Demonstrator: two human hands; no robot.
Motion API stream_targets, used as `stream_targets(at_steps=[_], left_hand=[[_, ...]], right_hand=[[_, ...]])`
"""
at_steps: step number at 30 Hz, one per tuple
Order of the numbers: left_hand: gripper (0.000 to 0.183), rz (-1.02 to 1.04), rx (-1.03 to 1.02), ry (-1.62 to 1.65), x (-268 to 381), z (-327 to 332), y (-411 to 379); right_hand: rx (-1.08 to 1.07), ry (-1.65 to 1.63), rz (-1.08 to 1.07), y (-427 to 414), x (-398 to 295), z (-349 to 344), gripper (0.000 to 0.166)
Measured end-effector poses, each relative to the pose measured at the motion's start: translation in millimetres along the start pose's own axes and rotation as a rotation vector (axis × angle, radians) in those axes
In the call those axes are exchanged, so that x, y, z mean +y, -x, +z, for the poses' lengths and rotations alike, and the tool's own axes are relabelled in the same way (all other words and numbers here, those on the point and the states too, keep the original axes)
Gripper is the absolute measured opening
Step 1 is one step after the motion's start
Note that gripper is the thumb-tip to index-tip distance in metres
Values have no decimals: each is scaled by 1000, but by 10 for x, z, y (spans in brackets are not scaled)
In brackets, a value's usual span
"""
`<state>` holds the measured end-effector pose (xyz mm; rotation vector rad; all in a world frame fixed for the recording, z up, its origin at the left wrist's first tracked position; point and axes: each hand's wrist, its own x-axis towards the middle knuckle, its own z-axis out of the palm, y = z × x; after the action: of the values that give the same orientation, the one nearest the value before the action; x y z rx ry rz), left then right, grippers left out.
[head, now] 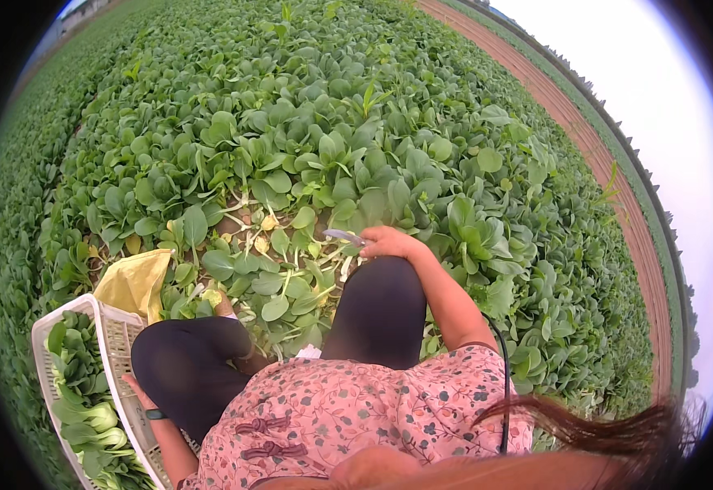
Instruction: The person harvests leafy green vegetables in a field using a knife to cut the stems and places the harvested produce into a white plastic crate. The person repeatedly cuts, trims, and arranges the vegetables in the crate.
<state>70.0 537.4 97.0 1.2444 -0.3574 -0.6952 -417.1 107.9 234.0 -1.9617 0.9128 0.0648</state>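
My right hand [387,241] rests by my raised knee, closed around a knife [343,236] whose blade points left over the cut ground. At the lower left, my left hand [139,392] is against the near side of a white plastic crate [100,343]; my leg partly hides it, so its grip cannot be made out. Harvested bok choy [96,416] with pale stems lies in the crate. Loose green leaves [275,308] and yellowed ones [261,245] lie on the soil between my knees.
Dense rows of leafy greens [307,110] stand ahead and on both sides. A yellow sack [136,282] lies against the crate's far end. A bare soil strip [577,122] runs along the right.
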Motion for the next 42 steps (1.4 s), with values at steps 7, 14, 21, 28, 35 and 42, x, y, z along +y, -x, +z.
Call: stream_targets(at_steps=[7,14,21,28,35,42], left_hand=[[82,-327,-266,-409,1093,1005,-898],[70,-425,-772,-860,711,2534,-1753],[62,-385,-1450,-1355,9,3714,-1679],[62,-71,-1832,-1644,-629,4681,-1380],[53,485,-2037,-1221,-1790,5895,-341],[50,1059,-1933,-1162,-2336,6640,-21]], right_hand=[[-99,-687,121,158,1029,385,33],[-95,-987,350,457,1302,749,32],[411,-873,684,96,2252,851,34],[807,-929,646,-166,2832,781,40],[1158,-368,580,-667,3085,814,26],[972,-117,387,-864,2950,874,29]])
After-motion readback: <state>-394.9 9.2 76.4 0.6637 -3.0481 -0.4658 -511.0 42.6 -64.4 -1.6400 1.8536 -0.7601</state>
